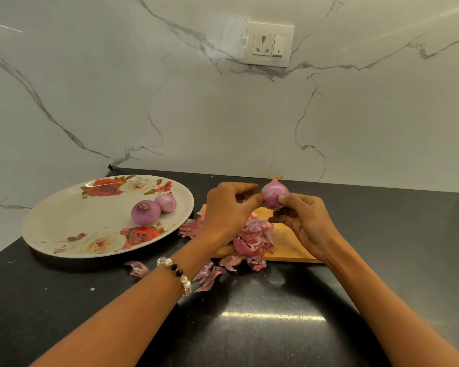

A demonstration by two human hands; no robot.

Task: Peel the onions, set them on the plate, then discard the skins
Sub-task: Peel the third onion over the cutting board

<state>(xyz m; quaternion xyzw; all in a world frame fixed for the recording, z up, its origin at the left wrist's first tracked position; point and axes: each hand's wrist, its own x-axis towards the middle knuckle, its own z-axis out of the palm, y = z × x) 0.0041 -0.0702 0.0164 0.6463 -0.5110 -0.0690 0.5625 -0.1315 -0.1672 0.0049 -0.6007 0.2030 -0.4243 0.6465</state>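
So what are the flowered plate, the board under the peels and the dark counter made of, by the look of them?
The plate looks like glazed ceramic or melamine: smooth, off-white, with printed roses and a soft sheen; I cannot tell which. The board seems to be wood: matte, yellowish tan, with a flat, thin edge. The counter looks like polished dark stone, perhaps granite: black, finely speckled, and mirroring a bright light.

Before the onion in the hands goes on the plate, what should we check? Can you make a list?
1. Onion held firmly by the right hand: ok.
2. Left hand pinching at the onion's side: ok.
3. Onion fully peeled: cannot tell; the dry tip is still on.
4. Plate has room beside the two peeled onions: ok.
5. Skins thrown away: not ok; they lie on the board and counter.
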